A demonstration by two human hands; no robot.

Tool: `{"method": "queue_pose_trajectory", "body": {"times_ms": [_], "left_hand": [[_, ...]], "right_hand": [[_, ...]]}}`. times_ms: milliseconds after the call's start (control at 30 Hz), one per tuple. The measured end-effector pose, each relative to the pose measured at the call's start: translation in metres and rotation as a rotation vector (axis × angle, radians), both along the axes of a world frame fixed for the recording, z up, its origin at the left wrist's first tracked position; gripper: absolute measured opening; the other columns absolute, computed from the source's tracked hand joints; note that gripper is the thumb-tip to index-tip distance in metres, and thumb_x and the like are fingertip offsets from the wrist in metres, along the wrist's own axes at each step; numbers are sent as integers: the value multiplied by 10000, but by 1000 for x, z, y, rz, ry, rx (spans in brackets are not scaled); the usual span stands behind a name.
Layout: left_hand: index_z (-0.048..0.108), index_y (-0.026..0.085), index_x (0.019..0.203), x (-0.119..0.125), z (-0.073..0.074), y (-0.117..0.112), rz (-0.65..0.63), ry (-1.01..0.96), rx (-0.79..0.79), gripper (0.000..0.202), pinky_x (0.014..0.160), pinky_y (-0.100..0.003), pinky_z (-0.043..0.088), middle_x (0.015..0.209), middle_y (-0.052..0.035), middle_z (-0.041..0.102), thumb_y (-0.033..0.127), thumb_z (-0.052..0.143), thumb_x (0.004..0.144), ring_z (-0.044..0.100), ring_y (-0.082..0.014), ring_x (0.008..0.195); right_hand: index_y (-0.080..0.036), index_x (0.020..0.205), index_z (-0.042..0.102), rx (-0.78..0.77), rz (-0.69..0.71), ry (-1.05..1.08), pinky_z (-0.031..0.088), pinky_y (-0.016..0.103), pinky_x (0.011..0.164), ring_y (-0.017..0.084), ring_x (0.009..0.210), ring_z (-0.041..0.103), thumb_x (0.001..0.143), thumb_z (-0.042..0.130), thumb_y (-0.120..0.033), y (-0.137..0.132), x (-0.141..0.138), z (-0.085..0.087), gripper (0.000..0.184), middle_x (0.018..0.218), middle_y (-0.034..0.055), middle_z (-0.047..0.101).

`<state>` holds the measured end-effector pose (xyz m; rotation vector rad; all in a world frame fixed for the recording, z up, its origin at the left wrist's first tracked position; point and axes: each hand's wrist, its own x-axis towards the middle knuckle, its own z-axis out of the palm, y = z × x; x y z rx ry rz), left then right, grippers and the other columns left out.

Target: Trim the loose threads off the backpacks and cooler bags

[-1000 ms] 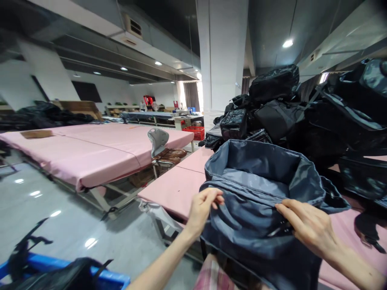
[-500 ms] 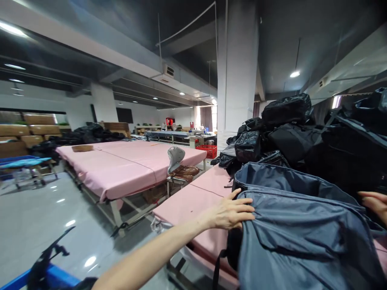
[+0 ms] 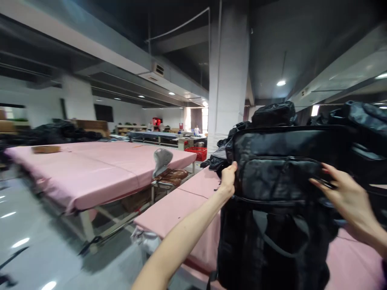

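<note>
A black backpack (image 3: 272,189) stands upright in front of me on the edge of a pink table (image 3: 178,205); its zipped outer face is turned my way. My left hand (image 3: 228,177) grips its upper left corner, fingers wrapped round the edge. At the bag's right side my right hand (image 3: 344,193) presses against it with fingers bent round it. A strap loop hangs down the lower front of the bag.
A heap of black bags (image 3: 347,129) rises behind the backpack on the right. To the left stands a second pink table (image 3: 90,165), a grey chair (image 3: 161,161) between the tables, a white pillar (image 3: 226,80), a red crate (image 3: 198,153) and glossy floor (image 3: 36,249).
The bag was open, showing blue-grey lining; it has since been closed, lifted and turned so its black outer face is toward me. Both hands shifted to its upper sides.
</note>
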<state>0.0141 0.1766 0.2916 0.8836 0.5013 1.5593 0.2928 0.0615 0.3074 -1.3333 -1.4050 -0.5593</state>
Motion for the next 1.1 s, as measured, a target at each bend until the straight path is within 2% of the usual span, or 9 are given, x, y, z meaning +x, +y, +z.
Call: {"method": "queue_pose_trajectory", "body": {"times_ms": [133,333,567,700,800,867,933,1000,1100], "left_hand": [[647,124,730,-14,-7,-4,67,-60,-6,319,730,-289,470,714,-28,679,409,718,608,603,-143,675],[657,120,779,-14,-4,-12,-36,-84,-23,228,835,-335,475,745,-52,698,338,652,715,643,-184,806],[666,114,809,-21,-4,-12,-88,-107,-94,194,874,-327,470,806,-73,707,290,589,786,644,-180,866],[665,107,806,-27,-5,-8,-147,-139,-145,216,852,-338,486,787,-89,706,300,569,800,650,-193,858],[663,101,815,-29,-6,-8,-176,-158,-120,213,858,-345,486,820,-96,705,296,579,792,647,-199,869],[663,106,859,-29,-6,-8,-192,-167,-78,213,873,-347,479,850,-91,705,291,589,785,642,-198,884],[663,106,890,-29,-7,-8,-215,-168,-56,224,885,-347,473,871,-89,704,290,599,778,639,-198,895],[662,103,900,-30,-7,-8,-223,-172,-52,226,895,-341,469,893,-91,702,284,594,784,636,-194,906],[658,102,912,-31,-5,-10,-234,-183,-49,219,897,-323,468,919,-91,698,272,577,800,637,-183,907]], "right_hand": [[-214,1073,603,-55,-28,20,461,317,667,212,799,599,745,555,-486,24,-25,24,429,917,73,616],[-312,1036,629,-79,-233,-337,366,239,532,157,746,599,770,551,-296,24,-54,47,277,1016,2,607],[-249,869,672,-55,-243,-426,329,241,528,150,732,594,760,474,-181,30,-80,67,235,959,-3,641],[-262,884,667,-198,-184,-507,347,239,552,161,775,597,715,478,-161,45,-86,73,273,991,-10,643],[-285,975,657,-371,-147,-552,358,235,548,165,756,602,716,515,-224,56,-85,67,301,973,-6,654],[-282,978,663,-442,-152,-505,367,238,546,177,744,605,721,534,-286,62,-83,61,287,930,7,665],[-253,913,682,-455,-123,-432,385,244,573,185,761,607,724,535,-309,67,-80,59,246,901,22,673],[-210,866,685,-442,-15,-359,402,243,620,181,780,606,730,527,-313,69,-79,60,233,891,37,676],[-156,835,671,-400,135,-244,397,235,612,165,722,593,763,497,-365,69,-86,70,281,774,44,668]]}}
